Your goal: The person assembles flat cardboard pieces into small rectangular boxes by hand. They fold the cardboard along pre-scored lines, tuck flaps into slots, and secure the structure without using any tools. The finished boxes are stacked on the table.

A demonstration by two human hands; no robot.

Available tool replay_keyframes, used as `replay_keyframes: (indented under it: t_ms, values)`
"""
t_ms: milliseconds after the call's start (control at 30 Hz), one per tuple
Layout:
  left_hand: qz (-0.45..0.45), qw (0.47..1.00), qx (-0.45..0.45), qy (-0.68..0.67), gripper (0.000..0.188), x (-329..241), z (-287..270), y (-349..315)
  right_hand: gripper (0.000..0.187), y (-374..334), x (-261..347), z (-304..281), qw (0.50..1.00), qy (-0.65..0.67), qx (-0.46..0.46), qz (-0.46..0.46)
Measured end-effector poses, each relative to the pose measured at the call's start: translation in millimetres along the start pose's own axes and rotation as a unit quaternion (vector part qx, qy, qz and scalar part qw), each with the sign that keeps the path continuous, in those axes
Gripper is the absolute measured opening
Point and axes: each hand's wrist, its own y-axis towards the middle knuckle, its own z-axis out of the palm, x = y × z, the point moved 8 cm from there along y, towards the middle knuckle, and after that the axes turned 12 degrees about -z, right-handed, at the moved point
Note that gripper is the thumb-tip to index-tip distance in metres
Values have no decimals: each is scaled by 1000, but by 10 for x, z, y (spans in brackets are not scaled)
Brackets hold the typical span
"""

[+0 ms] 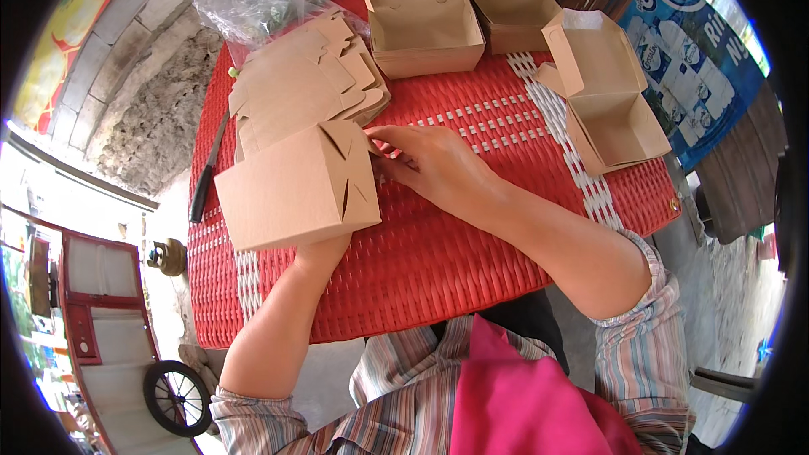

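Note:
A brown cardboard box [282, 190], partly folded with slits in its side panel, is tilted above the table's left half. My left hand [330, 248] supports it from underneath; its fingers are hidden behind the box, only the wrist edge shows. At the box's right side, my right hand [430, 160] pinches a small flap [373, 148] between thumb and fingers. Just beyond lies a stack of flat cardboard box blanks [295, 84], partly covered by the held box.
Folded open boxes [425, 29] [516, 0] stand at the far edge, with another open box [619, 126] at the right. A black-handled knife [202, 190] lies along the left edge of the red woven table [438, 261]. Clear plastic bag [257, 0] sits far left.

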Motion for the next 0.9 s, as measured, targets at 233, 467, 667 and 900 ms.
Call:
replay_keyframes:
  t_ms: [233,467,667,900]
  values:
    - [-22,999,-22,37,18,-340,-106,92,19,-1,15,-55,1000,5,-29,8]
    - [74,954,-39,287,22,-564,-117,79,12,10,51,-75,996,-2,-68,-48]
    - [-21,999,-9,-25,16,-400,-131,121,15,12,30,-29,998,-37,-39,-43]
    - [-101,991,36,-76,19,-307,-72,88,15,3,2,-4,996,-52,-24,-61]
